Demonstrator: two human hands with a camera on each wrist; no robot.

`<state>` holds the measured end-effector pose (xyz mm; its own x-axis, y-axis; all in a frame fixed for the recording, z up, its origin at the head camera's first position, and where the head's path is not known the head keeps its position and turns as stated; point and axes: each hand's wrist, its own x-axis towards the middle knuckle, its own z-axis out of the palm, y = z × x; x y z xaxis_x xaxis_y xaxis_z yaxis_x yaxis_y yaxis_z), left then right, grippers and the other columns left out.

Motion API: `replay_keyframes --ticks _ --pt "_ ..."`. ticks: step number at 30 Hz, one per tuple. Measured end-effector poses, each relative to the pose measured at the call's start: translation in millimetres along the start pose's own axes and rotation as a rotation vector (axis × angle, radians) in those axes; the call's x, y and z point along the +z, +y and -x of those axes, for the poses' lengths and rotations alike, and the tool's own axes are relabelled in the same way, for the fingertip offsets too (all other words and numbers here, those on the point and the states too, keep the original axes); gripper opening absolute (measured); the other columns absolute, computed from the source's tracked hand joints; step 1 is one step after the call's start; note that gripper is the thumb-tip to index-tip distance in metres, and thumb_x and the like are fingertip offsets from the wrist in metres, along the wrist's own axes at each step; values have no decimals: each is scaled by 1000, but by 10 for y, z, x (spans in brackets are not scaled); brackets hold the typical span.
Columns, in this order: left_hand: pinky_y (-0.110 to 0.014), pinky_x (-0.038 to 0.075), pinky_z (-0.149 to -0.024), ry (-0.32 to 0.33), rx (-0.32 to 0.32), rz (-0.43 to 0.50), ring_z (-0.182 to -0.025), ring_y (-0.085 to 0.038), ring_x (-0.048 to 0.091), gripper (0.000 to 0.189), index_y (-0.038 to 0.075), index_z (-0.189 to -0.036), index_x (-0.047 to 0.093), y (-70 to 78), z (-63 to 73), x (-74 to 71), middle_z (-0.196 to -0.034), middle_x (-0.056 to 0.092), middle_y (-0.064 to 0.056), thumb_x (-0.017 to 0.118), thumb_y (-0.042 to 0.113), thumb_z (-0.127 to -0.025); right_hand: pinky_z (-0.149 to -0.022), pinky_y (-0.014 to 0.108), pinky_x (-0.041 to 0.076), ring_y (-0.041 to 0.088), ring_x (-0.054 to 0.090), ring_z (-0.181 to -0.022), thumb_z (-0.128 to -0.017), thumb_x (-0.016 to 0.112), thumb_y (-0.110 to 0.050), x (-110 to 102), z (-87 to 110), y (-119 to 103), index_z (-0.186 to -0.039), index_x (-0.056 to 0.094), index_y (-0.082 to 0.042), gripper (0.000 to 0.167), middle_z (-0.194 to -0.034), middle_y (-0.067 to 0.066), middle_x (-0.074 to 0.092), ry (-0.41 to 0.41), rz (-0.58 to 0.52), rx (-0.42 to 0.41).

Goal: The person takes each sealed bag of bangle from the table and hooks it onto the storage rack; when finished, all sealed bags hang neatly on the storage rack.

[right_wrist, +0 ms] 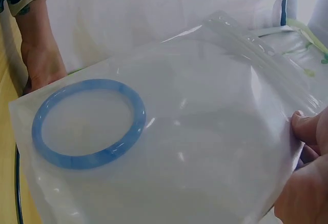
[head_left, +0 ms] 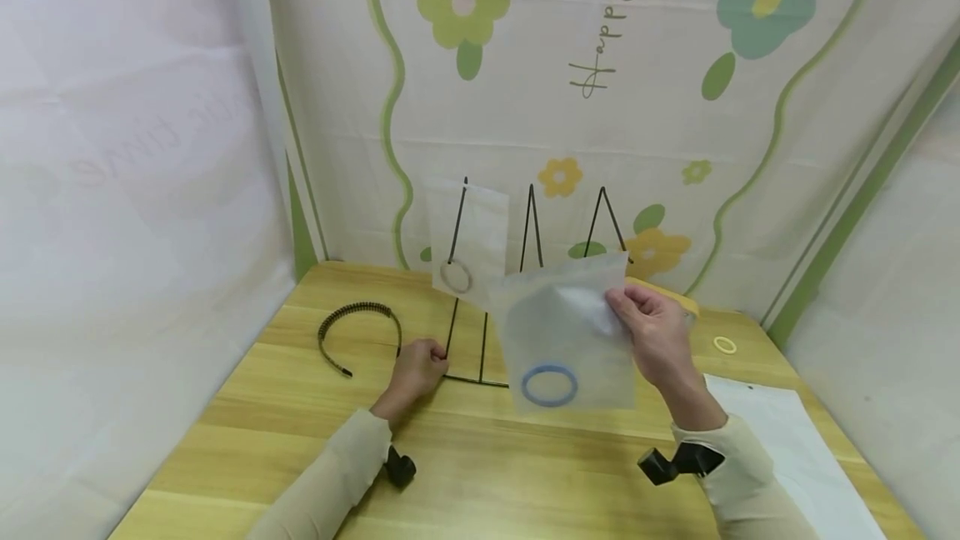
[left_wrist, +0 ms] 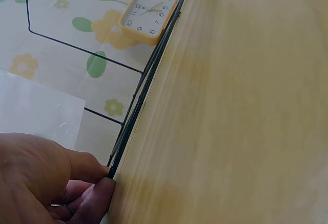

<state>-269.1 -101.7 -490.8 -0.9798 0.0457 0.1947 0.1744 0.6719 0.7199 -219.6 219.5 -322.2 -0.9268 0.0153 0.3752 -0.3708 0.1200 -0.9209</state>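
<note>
My right hand (head_left: 660, 336) pinches the side edge of a translucent zip bag (head_left: 570, 315) near its top corner. Through the film shows a blue bangle (right_wrist: 84, 162), lying at the bag's bottom. The raised bag hides part of a black wire display rack (head_left: 483, 348) behind it. Down at the table, my left hand (head_left: 417, 369) holds the left end of the rack's base wire between thumb and fingers, as the left wrist view also shows. On the rack's left hook hangs another translucent bag (head_left: 483, 227) with a pale brownish bangle (head_left: 470, 277) inside.
A dark braided-looking headband (head_left: 365, 306) lies left of my left hand. Behind the right side of the rack stands a yellow alarm clock (left_wrist: 148, 11). A small pale yellow ring (head_left: 725, 339) and a white sheet (head_left: 787, 440) lie at right. Patterned fabric walls (head_left: 645, 107) surround the table.
</note>
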Motion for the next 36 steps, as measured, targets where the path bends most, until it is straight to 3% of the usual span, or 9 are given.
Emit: replay_keyframes --ticks 13,23,31,36 --pt "-32 53 -64 9 9 -5 -71 -16 63 8 2 -91 73 4 7 -12 -82 70 -6 71 5 -83 -59 21 54 6 62 -66 -94 65 -16 134 -45 128 -86 71 -6 14 -73 -2 69 -45 -101 14" --pt "-32 54 -64 16 27 -9 -71 -15 63 10 1 -92 73 -21 3 12 -82 70 -6 71 5 -83 -62 22 55 6 61 -68 -94 66 -19 147 -63 170 -89 71 -8 14 -76 -3 68 -41 -92 36" --pt "-33 54 -64 14 27 -6 -71 -17 64 10 1 -92 73 -28 8 24 -83 70 -7 70 4 -83 -52 20 42 7 47 -60 -94 66 -22 180 -141 214 -89 68 -3 20 -66 -4 54 11 -40 101" --pt "-33 55 -65 7 20 -4 -72 -17 65 10 0 -92 73 -10 2 5 -83 70 -7 70 3 -83 -51 18 41 6 46 -60 -94 67 -21 197 -232 243 -83 64 -7 17 -65 -6 51 47 -75 162"
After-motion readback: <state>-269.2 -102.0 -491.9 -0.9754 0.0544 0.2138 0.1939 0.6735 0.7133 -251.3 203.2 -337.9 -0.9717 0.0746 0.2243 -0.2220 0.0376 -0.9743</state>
